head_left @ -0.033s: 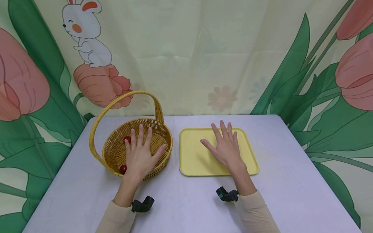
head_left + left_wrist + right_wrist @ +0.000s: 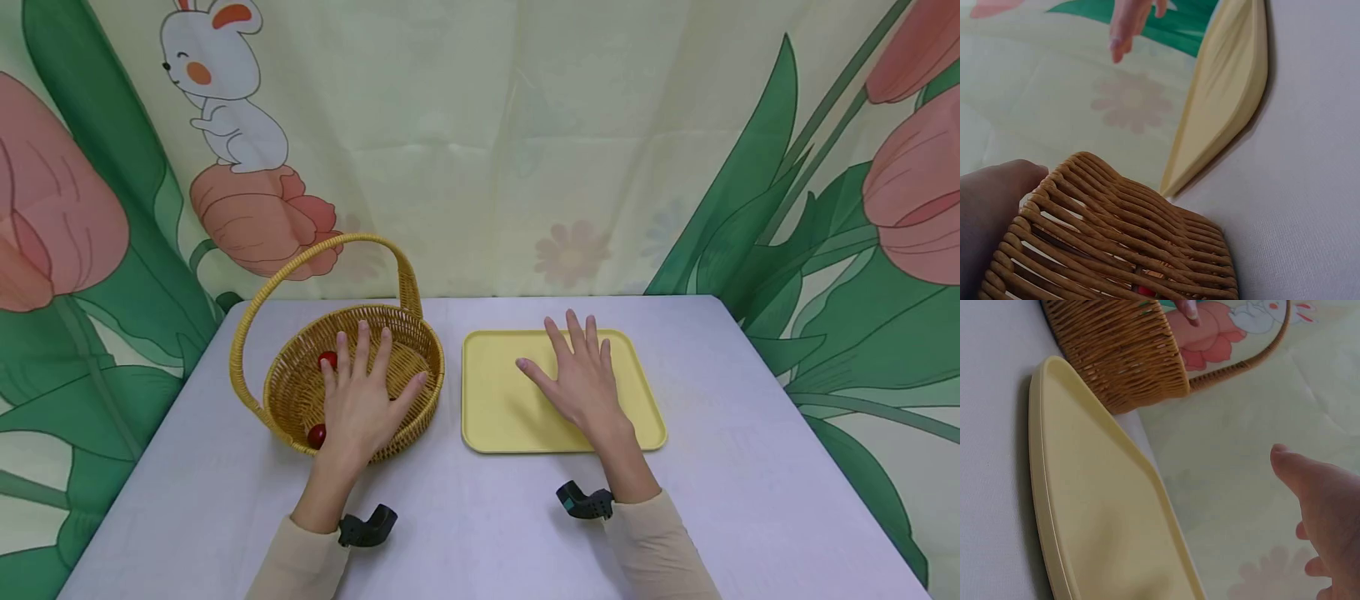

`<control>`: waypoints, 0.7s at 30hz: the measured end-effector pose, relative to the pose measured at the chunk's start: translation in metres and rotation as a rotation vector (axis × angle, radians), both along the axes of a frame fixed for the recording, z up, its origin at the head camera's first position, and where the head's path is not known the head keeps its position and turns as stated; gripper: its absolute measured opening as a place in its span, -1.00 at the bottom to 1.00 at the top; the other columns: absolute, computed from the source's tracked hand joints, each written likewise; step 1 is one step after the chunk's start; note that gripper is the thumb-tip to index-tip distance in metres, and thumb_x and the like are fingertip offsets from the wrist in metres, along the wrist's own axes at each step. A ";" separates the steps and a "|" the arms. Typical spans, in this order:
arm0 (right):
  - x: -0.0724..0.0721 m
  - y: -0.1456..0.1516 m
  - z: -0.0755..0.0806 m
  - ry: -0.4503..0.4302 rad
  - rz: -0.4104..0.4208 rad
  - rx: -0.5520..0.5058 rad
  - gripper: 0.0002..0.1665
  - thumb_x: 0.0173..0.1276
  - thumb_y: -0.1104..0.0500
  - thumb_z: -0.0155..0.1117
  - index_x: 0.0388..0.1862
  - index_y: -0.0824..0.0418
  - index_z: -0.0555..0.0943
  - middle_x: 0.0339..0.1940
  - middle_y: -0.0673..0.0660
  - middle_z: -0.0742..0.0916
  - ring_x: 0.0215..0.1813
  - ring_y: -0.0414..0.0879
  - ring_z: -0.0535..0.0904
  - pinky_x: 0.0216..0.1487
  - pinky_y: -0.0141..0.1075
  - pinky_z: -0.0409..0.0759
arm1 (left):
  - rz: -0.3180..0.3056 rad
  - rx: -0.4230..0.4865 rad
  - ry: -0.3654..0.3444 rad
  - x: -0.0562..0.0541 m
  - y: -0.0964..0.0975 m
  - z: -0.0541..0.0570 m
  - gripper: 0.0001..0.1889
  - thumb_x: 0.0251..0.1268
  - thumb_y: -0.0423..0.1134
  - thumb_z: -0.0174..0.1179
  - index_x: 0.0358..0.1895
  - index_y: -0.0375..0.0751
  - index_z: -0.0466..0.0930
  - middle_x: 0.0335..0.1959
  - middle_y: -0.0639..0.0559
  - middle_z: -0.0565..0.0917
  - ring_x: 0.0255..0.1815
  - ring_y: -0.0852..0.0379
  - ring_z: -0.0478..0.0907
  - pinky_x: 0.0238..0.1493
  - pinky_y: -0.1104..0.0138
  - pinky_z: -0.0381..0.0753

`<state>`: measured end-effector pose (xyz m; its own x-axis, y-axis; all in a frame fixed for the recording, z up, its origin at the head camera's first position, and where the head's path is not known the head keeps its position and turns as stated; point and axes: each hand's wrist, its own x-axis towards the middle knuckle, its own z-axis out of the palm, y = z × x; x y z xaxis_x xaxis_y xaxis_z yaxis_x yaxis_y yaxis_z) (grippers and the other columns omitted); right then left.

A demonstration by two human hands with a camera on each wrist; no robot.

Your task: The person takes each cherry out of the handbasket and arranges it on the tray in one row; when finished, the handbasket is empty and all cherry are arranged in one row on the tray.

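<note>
My left hand hovers with spread fingers over a woven wicker basket, covering part of it. Inside, to the left of that hand, two small round glossy red things show; the farther one is partly behind the fingers. In the left wrist view the thumb lies beside the basket's rim, and a bit of red shows through the weave. My right hand is held above a yellow rectangular tray, its fingers fanned out and holding nothing. The right wrist view has the tray's bare surface below that hand.
The basket's tall arched handle rises at its left and back. A white cloth covers the table. Behind stands a printed curtain with a rabbit and tulips. Each wrist wears a black camera mount.
</note>
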<state>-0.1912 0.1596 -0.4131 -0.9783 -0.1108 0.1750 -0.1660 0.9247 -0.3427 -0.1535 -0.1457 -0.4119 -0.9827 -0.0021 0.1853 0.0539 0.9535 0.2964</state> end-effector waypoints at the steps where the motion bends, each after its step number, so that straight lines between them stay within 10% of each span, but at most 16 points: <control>1: 0.000 0.000 0.000 -0.004 0.000 0.001 0.06 0.34 -0.54 -0.04 0.63 0.01 0.11 0.68 0.23 0.03 0.68 0.30 -0.25 0.54 0.33 -0.16 | 0.000 -0.002 0.001 0.001 0.000 0.000 -0.02 0.32 0.54 -0.23 0.63 0.00 -0.11 0.67 -0.14 -0.26 0.66 -0.28 -0.44 0.51 -0.32 -0.27; 21: 0.005 0.004 0.008 0.006 -0.005 -0.040 0.10 0.30 -0.56 -0.02 0.63 0.01 0.10 0.68 0.24 0.03 0.68 0.30 -0.28 0.54 0.33 -0.15 | -0.003 0.016 0.021 0.005 0.005 0.005 -0.03 0.32 0.51 -0.16 0.63 0.00 -0.06 0.67 -0.15 -0.21 0.66 -0.29 -0.44 0.49 -0.37 -0.28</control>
